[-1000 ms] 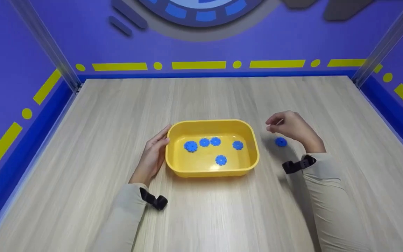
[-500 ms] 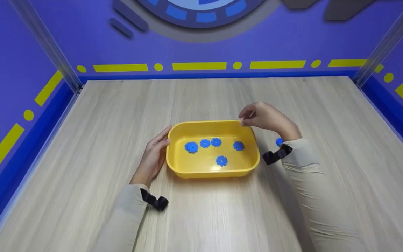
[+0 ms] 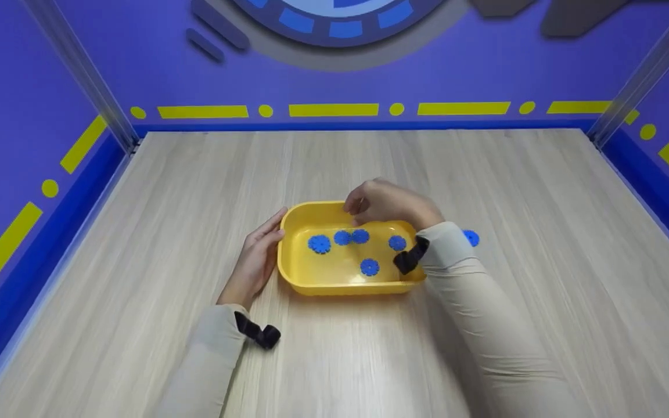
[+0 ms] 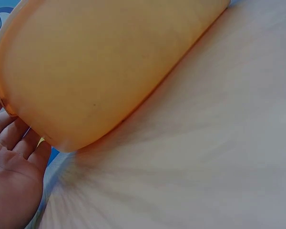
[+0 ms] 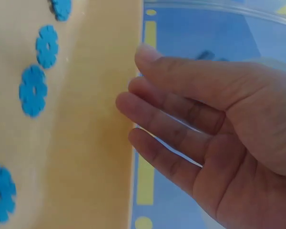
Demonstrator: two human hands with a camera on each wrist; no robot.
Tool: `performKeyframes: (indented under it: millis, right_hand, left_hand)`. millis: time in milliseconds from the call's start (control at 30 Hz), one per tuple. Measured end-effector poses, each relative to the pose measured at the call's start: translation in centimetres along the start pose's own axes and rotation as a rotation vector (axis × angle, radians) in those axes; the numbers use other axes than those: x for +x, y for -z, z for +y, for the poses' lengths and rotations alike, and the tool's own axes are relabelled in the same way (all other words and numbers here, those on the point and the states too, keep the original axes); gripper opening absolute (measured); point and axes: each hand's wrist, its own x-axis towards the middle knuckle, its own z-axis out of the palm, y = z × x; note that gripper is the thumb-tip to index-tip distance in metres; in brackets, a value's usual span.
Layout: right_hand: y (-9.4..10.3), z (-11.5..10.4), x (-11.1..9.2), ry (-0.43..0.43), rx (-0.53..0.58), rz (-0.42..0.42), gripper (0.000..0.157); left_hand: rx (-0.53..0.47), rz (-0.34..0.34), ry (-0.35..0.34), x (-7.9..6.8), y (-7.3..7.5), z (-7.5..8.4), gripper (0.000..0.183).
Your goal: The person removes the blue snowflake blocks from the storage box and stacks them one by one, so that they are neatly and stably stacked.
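A yellow plastic basin (image 3: 352, 288) stands on the table with several blue notched discs in it. Among them are a disc (image 3: 370, 267) near the front and a disc (image 3: 397, 242) at the right. My left hand (image 3: 250, 258) rests against the basin's left end; the left wrist view shows its fingers (image 4: 12, 131) lying fairly straight along the outside wall. Above the basin's back rim hovers my right hand (image 3: 389, 203), thumb and fingers bent loosely. No object shows between those fingers (image 5: 157, 114) in the right wrist view.
Another blue disc (image 3: 471, 238) lies on the wooden table (image 3: 543, 244) right of the basin, close to the right sleeve. Purple-blue panels (image 3: 334, 87) with yellow marks enclose the table at the back and sides.
My right hand has moved left from above the table beside the loose disc to over the basin's back rim. The left hand and the basin stay nearly where they were.
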Motion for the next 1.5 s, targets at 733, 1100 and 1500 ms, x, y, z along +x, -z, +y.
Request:
performKeyframes:
  millis: [733,1100,1500]
  right_hand:
    - [-4.6,-3.0,4.5,0.064,-0.102,-0.188,0.031]
    - [-5.5,-3.5,4.6,0.079,-0.179,-0.17,0.03]
    - [-5.5,-3.5,4.3,0.03,-0.176,-0.182,0.02]
  left_hand:
    - [0.032,-0.027,0.017,0.0,0.0,0.1,0.052]
    - [0.028,-0.011,0.035,0.1,0.1,0.1,0.051]
    - [0.052,-0.007,0.016,0.1,0.2,0.0,0.051]
